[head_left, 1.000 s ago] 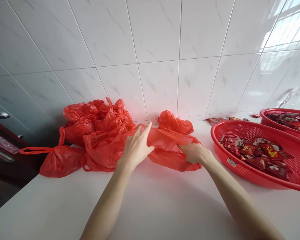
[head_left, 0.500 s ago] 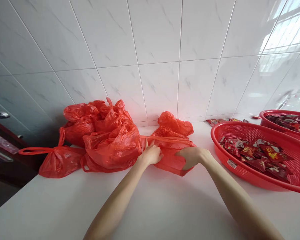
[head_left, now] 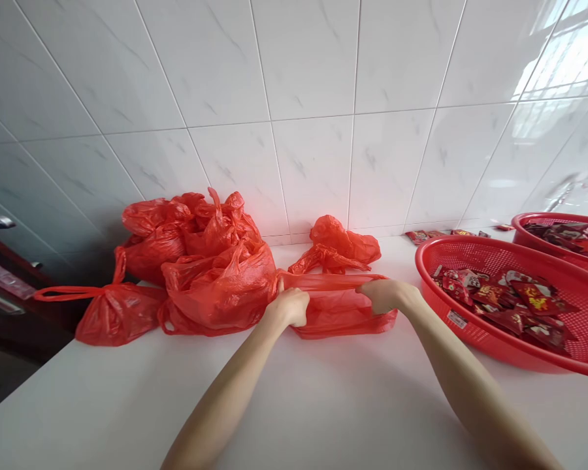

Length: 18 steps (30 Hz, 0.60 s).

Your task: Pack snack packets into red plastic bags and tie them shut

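A thin red plastic bag (head_left: 336, 318) is stretched sideways above the white table, its mouth spread between my two hands. My left hand (head_left: 290, 307) is closed on the bag's left side, thumb pointing up. At the opposite side, my right hand (head_left: 385, 297) reaches into the bag's mouth, its fingers partly hidden by the plastic and curled against that edge. Just behind lies a crumpled red plastic bag (head_left: 345, 243), close to the wall. Left of my left hand sits a bulging red bag (head_left: 220, 294), almost touching it.
More filled red bags (head_left: 151, 235) are heaped at the left, with a tied red bag (head_left: 120, 316) in front. To the right stands a red plastic basket (head_left: 494, 352) holding small red packets (head_left: 529, 303). Another red basket (head_left: 519, 225) is behind it. A tiled wall (head_left: 313, 163) closes off the back.
My hands have moved apart slightly, the right one shifting right. The bag between them is now pulled wider and flatter, separated from the crumpled bag behind.
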Each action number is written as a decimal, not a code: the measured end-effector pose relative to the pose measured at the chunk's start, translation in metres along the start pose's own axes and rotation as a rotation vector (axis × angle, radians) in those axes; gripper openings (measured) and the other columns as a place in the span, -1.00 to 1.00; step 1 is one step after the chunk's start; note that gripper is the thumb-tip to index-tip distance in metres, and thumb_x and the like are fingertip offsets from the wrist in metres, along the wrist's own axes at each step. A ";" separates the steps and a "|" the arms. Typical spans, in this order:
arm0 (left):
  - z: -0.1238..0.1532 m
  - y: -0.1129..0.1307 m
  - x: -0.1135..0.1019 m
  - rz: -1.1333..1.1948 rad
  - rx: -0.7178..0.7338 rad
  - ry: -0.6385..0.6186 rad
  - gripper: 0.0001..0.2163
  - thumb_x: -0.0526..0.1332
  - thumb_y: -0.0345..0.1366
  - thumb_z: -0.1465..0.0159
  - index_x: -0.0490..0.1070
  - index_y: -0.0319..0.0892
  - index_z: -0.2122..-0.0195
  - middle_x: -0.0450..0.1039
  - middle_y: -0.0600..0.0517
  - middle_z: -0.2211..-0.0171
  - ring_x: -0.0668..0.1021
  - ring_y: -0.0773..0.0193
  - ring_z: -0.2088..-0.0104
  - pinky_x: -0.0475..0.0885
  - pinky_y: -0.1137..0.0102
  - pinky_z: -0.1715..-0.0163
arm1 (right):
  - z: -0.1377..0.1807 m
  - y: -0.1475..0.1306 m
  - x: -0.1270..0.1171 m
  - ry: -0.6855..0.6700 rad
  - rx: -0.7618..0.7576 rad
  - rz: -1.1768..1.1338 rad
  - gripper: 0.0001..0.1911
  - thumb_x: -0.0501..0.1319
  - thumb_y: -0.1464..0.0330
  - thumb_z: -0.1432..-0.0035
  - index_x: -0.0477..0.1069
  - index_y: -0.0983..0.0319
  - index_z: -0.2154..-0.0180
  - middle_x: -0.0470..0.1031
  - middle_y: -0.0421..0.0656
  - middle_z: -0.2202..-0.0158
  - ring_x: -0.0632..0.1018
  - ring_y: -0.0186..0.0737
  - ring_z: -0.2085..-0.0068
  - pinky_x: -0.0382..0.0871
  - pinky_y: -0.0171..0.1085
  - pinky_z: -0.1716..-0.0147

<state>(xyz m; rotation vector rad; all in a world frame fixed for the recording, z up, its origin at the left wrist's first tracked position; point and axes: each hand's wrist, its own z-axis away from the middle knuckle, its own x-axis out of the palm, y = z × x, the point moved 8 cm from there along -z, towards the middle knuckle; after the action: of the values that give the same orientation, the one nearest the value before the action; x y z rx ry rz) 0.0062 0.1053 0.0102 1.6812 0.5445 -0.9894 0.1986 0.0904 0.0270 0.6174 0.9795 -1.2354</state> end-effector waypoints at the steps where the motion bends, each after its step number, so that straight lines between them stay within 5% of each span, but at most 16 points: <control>1: 0.003 0.004 0.001 0.003 0.008 -0.016 -0.58 0.38 -0.53 0.30 0.08 -0.09 0.89 0.04 0.16 0.88 0.48 0.09 0.62 0.33 -0.08 -0.04 | 0.003 -0.002 0.000 -0.008 -0.037 -0.006 -0.38 0.33 0.51 0.10 0.48 0.11 -0.07 0.54 -0.01 -0.03 0.58 0.08 0.05 0.43 -0.21 0.38; 4: 0.013 0.025 -0.004 0.006 0.035 -0.065 -0.68 0.40 -0.50 0.28 0.22 -0.07 0.83 0.13 0.15 0.84 0.43 0.16 0.68 0.47 0.15 0.27 | 0.020 -0.021 -0.004 -0.052 -0.293 -0.118 -0.29 0.31 0.48 0.02 0.39 0.13 -0.22 0.57 -0.05 -0.04 0.57 -0.01 -0.03 0.47 -0.24 0.23; 8: 0.029 0.070 -0.007 -0.136 0.141 -0.274 -0.87 0.28 -0.45 -0.01 0.55 -0.06 0.48 0.46 0.08 0.59 0.56 0.16 0.49 0.42 0.36 0.41 | 0.047 -0.041 -0.022 0.025 -0.588 -0.248 -0.52 0.21 0.48 -0.13 0.52 0.14 -0.10 0.62 -0.13 0.01 0.59 -0.13 -0.01 0.46 -0.26 0.08; 11: 0.033 0.101 -0.011 -0.310 0.301 -0.275 -0.74 0.14 -0.48 -0.18 0.61 -0.07 0.32 0.62 0.03 0.30 0.60 0.16 0.17 0.44 0.27 0.02 | 0.039 -0.036 -0.029 0.196 -0.470 -0.071 -0.60 0.21 0.51 -0.13 0.60 0.16 0.02 0.62 -0.09 0.02 0.56 -0.04 -0.04 0.40 -0.12 -0.04; 13: 0.030 0.105 -0.010 -0.406 0.326 -0.240 -0.74 0.15 -0.50 -0.19 0.61 -0.06 0.32 0.63 0.03 0.26 0.53 0.12 -0.02 0.19 0.08 -0.29 | 0.024 -0.032 -0.022 0.199 -0.347 0.077 -0.62 0.27 0.52 -0.07 0.62 0.18 0.07 0.63 -0.07 0.09 0.53 0.04 -0.09 0.23 0.06 -0.21; 16: 0.019 0.083 0.002 -0.494 0.214 -0.298 -0.79 0.23 -0.48 -0.15 0.62 -0.05 0.33 0.62 0.01 0.30 0.47 0.05 -0.14 -0.22 -0.19 -0.38 | -0.003 -0.023 0.000 0.053 -0.184 0.163 -0.57 0.36 0.49 0.02 0.59 0.16 0.04 0.62 -0.07 0.09 0.49 0.12 -0.15 -0.02 0.23 -0.31; 18: 0.012 0.062 0.012 -0.503 0.127 -0.349 -0.84 0.29 -0.38 -0.15 0.63 -0.04 0.26 0.61 -0.04 0.20 0.44 -0.02 -0.18 -0.29 -0.29 -0.34 | -0.015 -0.021 0.011 0.001 -0.141 0.168 -0.48 0.32 0.50 0.00 0.54 0.16 -0.05 0.60 -0.05 0.02 0.48 0.13 -0.18 -0.09 0.24 -0.34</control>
<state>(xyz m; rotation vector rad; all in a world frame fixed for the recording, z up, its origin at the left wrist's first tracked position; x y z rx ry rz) 0.0556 0.0715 0.0341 1.4584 0.6948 -1.6738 0.1749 0.0921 0.0127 0.5769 0.9862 -1.0093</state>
